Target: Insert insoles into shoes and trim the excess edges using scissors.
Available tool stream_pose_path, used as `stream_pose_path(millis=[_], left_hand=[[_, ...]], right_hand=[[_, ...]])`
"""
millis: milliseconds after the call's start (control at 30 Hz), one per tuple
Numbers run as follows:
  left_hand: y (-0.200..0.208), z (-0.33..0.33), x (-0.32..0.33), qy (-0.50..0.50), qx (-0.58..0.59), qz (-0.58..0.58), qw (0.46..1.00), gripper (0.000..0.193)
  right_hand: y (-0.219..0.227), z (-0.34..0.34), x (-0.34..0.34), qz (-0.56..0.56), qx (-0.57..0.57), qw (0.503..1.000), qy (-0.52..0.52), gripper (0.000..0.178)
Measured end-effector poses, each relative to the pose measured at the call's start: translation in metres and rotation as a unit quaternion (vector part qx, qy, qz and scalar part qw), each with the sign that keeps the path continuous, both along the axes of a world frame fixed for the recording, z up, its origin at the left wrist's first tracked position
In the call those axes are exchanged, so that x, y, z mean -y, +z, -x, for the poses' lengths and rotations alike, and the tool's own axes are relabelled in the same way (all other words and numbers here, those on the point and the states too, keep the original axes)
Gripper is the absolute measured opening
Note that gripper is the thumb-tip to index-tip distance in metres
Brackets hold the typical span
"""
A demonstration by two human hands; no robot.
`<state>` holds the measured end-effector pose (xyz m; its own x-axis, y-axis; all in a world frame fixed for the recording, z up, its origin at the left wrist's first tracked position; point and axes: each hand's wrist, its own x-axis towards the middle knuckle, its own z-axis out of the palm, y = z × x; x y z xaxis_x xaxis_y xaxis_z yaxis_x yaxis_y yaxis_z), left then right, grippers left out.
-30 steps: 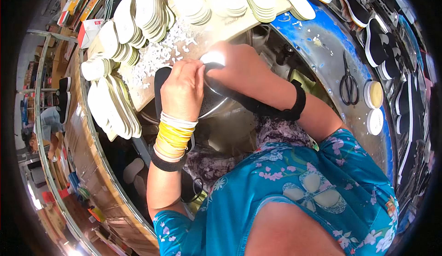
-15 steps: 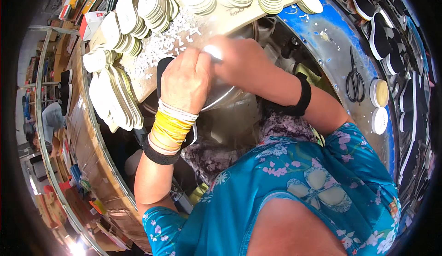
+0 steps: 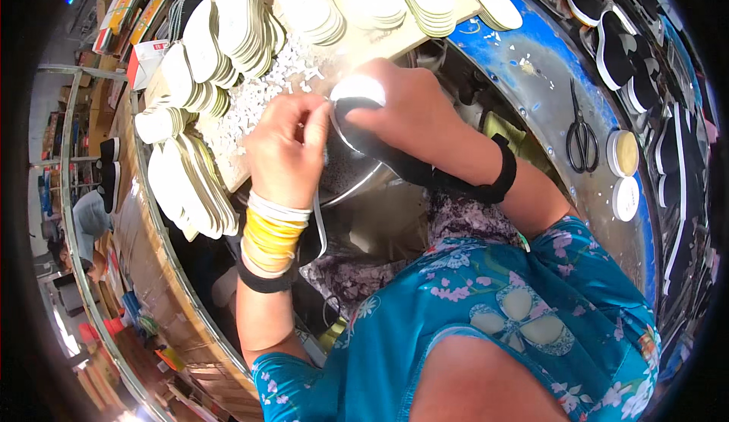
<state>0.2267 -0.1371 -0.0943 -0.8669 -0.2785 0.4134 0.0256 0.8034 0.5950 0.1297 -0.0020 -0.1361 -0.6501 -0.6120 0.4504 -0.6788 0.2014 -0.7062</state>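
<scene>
My right hand [image 3: 414, 110] grips a black shoe [image 3: 383, 145] with a white toe, which lies under my palm and points away from me. Close against the toe's left edge, my left hand [image 3: 285, 148] is closed, thumb and forefinger pinched together. A thin white strip [image 3: 320, 228] hangs below that hand, beside its wrist; its upper end is hidden by the fingers. Beneath both hands is a round metal basin [image 3: 361, 186], partly covered by the shoe.
A pale board [image 3: 380, 46] ahead carries stacks of white insoles [image 3: 315, 12] and a heap of small white scraps [image 3: 262, 91]. On the blue-edged metal table [image 3: 547, 80] at right lie black scissors [image 3: 582, 137], a round tub [image 3: 624, 154] and a lid [image 3: 626, 199]. Black shoes [image 3: 619, 50] line the far right.
My left hand has moved left and nearer to me, its fingers now apart from my right hand. The shoe in my right hand shows more, its dark upper now in sight.
</scene>
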Motion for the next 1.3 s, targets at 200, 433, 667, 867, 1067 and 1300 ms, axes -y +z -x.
stream_pose_path(millis=[200, 433, 667, 867, 1067, 1300], left_hand=[[-0.003, 0.000, -0.011, -0.014, -0.040, 0.191, 0.981, 0.008], [0.002, 0.001, -0.008, -0.045, 0.034, 0.364, 0.929, 0.016], [0.000, 0.011, 0.055, 0.138, -0.058, 0.221, 0.964, 0.006], [0.011, 0.009, 0.009, -0.039, -0.021, 0.103, 0.994, 0.004], [-0.006, 0.007, -0.007, -0.075, -0.025, 0.166, 0.983, 0.008], [0.006, 0.010, -0.008, -0.080, 0.018, 0.288, 0.954, 0.016]], right_hand=[[0.006, -0.007, 0.003, -0.014, -0.010, 1.000, -0.004, 0.033], [-0.003, -0.007, 0.008, -0.020, -0.063, 0.998, 0.013, 0.028], [0.010, -0.017, 0.000, -0.012, 0.002, 1.000, 0.023, 0.032], [0.002, 0.002, -0.002, -0.001, 0.065, 0.998, 0.021, 0.036], [0.001, 0.002, 0.002, -0.033, 0.031, 0.999, 0.009, 0.034], [-0.002, 0.002, 0.008, -0.008, -0.015, 1.000, 0.023, 0.029]])
